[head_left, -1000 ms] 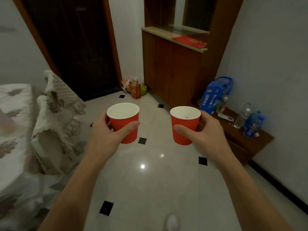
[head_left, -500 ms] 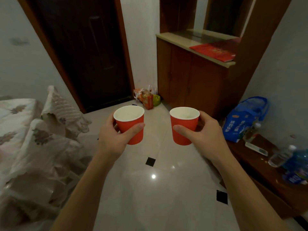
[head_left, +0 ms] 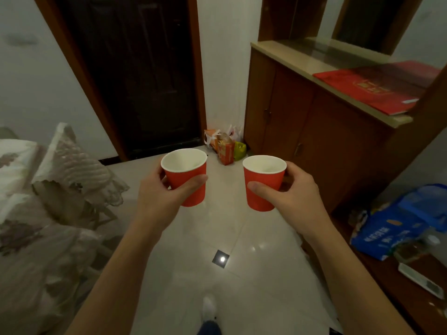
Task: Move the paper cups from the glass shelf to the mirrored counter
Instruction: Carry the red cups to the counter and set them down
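Glossy pale tiled floor with small black inset squares. Dark door ahead, bed with patterned bedding on the left. Wooden cabinet on the right; its counter has a mirror behind and one red folder lying on it. Two red paper cups, both upright, white inside, carried in the air over the floor, well short of the counter. Left hand wrapped around left cup, right hand wrapped around right cup. Cups apart, not touching. One blue bag low right.
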{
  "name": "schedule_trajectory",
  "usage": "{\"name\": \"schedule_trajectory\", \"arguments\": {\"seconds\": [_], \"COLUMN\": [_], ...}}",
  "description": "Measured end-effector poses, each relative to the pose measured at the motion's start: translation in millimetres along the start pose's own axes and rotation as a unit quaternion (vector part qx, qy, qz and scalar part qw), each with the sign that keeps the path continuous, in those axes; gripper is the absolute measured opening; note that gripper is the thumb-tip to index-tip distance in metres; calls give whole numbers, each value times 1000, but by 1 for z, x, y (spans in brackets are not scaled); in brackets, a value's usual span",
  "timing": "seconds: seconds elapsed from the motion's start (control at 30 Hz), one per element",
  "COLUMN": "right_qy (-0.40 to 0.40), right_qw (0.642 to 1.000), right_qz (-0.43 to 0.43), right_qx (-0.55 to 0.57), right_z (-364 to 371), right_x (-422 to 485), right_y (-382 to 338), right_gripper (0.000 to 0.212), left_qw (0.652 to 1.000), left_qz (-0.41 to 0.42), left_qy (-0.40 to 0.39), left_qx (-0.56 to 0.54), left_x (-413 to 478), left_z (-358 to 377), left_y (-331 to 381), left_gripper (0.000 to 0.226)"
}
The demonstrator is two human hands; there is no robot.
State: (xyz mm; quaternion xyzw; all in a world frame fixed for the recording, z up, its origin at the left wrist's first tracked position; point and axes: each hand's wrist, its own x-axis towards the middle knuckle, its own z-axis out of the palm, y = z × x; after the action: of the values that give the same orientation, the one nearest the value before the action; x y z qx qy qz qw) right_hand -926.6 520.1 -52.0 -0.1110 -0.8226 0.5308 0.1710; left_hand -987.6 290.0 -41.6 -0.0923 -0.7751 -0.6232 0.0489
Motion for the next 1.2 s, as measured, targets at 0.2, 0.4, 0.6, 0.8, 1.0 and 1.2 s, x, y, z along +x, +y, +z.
{"name": "schedule_trajectory", "arguments": {"seconds": [0.2, 0.4, 0.6, 0.8, 1.0, 1.2], "right_qy": [15, 53, 60, 73, 82, 88], "right_qw": [1000, 999, 998, 997, 996, 996], "right_qz": [7, 13, 11, 4, -10, -9], "right_qx": [1, 6, 9, 26, 40, 31], "right_z": [34, 53, 60, 57, 36, 13], "right_x": [139, 258, 356, 465, 600, 715], "right_y": [10, 12, 38, 74, 100, 115], "right_gripper": [85, 77, 78, 78, 71, 74], "left_qw": [1000, 997, 995, 995, 995, 993], "left_qz": [12, 38, 48, 50, 55, 61], "left_qy": [-19, -60, -81, -86, -81, -95], "left_qx": [-13, -19, -22, -19, -7, -20], "left_x": [152, 280, 383, 485, 605, 708], "left_z": [18, 45, 88, 143, 212, 267], "left_y": [-27, -31, -48, -65, -65, -64], "left_gripper": [69, 65, 74, 73, 78, 67]}}
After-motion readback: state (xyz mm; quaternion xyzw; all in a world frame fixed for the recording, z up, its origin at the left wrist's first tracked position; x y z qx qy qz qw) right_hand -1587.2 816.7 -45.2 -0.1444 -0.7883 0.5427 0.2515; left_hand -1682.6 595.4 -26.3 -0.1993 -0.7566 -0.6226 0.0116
